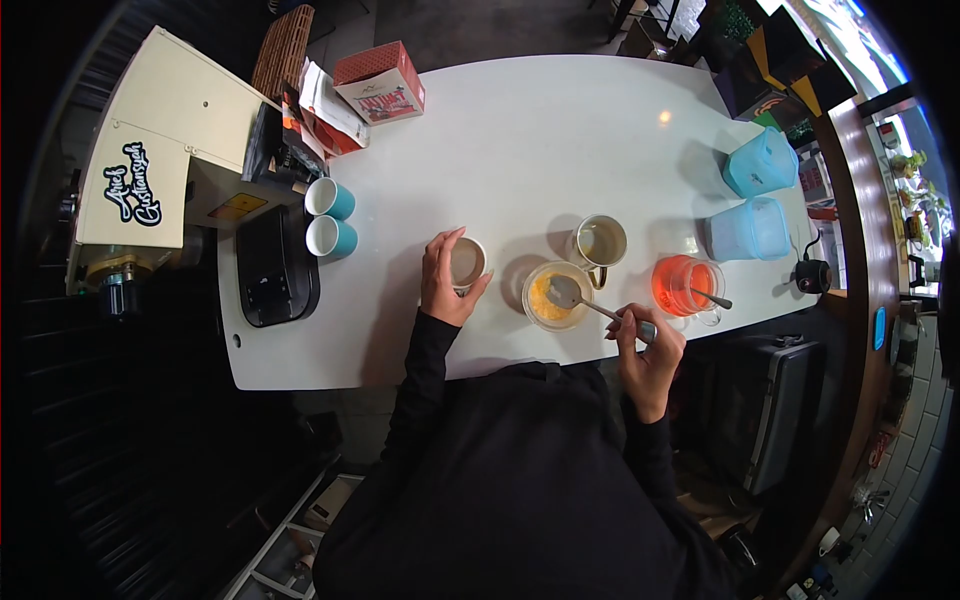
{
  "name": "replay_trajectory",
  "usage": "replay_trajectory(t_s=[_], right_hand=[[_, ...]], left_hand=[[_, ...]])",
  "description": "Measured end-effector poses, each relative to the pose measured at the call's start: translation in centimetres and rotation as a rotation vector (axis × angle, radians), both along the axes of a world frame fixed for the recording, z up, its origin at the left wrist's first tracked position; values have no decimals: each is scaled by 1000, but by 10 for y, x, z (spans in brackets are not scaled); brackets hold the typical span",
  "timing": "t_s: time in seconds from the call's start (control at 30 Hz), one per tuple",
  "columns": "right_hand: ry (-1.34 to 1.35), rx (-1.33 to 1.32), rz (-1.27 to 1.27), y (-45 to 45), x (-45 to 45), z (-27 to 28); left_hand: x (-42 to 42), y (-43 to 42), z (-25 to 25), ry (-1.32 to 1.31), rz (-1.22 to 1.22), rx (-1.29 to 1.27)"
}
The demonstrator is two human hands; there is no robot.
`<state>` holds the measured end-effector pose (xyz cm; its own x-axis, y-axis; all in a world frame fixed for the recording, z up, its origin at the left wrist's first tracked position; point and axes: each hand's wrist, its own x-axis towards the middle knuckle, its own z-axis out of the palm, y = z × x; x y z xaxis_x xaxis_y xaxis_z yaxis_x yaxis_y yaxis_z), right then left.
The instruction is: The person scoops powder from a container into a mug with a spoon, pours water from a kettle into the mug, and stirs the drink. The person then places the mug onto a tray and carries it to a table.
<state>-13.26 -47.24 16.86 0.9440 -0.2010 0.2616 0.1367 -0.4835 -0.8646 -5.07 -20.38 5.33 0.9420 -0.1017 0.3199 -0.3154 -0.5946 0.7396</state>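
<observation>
My left hand (452,285) curls its fingers and thumb around a small pale cup (467,262) standing on the white table. Between the fingers of my right hand (650,362) is the handle of a metal spoon (598,308). The spoon's bowl dips into a clear tub (527,302) with yellow-orange and whitish bits inside. Just behind the tub stands a metal mug (612,232), its handle toward me. To the right, a glass jug (702,275) of red-orange liquid has another spoon (712,298) leaning in it.
Two teal paper cups (343,238) stand left, beside a black scale-like tray (275,290) and a cream machine (190,100). A red-and-white box (388,95) sits at the back left. Two blue pitchers (748,230) occupy the right side of the white table (540,120).
</observation>
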Motion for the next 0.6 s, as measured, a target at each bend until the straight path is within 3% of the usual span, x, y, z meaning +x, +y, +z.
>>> replay_trajectory(t_s=[0.37,0.6], right_hand=[[32,37,31,2,3,-5],[107,217,-20,-7,8,-18]], left_hand=[[-1,0,2,5,-8,7],[2,-1,2,13,-6,10]])
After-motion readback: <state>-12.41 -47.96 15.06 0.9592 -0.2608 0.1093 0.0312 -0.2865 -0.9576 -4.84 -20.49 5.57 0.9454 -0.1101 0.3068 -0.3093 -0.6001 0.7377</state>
